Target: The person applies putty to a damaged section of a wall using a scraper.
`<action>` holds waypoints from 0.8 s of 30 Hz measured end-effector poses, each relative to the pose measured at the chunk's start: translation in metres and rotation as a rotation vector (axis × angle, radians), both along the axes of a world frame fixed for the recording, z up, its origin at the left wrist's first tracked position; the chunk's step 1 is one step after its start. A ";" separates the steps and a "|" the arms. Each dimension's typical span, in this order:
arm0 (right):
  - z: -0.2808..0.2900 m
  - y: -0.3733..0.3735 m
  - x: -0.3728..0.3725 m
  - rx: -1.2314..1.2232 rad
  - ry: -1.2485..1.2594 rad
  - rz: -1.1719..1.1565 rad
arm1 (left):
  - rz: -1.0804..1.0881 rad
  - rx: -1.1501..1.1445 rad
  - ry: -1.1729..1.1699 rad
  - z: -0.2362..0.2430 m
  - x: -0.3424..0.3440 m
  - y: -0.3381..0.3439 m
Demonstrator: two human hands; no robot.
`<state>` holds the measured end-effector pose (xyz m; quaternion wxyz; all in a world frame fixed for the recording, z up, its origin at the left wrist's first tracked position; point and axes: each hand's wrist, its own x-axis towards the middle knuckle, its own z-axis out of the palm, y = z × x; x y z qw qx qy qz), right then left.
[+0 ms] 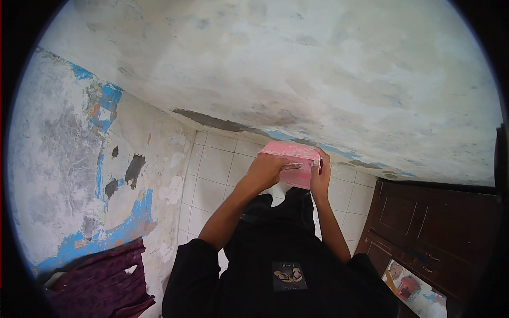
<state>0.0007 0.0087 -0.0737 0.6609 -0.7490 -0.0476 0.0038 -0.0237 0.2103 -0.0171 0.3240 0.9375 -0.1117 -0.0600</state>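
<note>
A pink plastic container (291,151), smeared with whitish material, is held at the middle of the view, in front of the mottled wall. My left hand (268,172) is closed at its left side, on what looks like a thin grey tool (292,166) lying across the container; its exact shape is unclear. My right hand (321,175) grips the container's right side, fingers wrapped round it. My dark-clothed legs show below the container.
The patchy wall (328,63) stretches ahead, another with blue patches (111,100) at left. White floor tiles (212,164) lie below. A dark wooden cabinet (435,228) stands right, with a pale section holding pink items (408,286). Purple cloth (101,275) is at lower left.
</note>
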 end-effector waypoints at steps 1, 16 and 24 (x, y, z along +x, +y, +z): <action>0.001 0.000 -0.001 -0.004 0.004 -0.012 | -0.002 0.002 0.001 -0.001 0.000 -0.001; -0.005 -0.013 -0.005 -0.068 -0.054 0.010 | -0.091 -0.033 0.039 -0.004 0.002 -0.006; 0.010 -0.018 -0.010 -0.071 -0.044 -0.070 | -0.142 -0.057 0.133 0.010 0.004 -0.015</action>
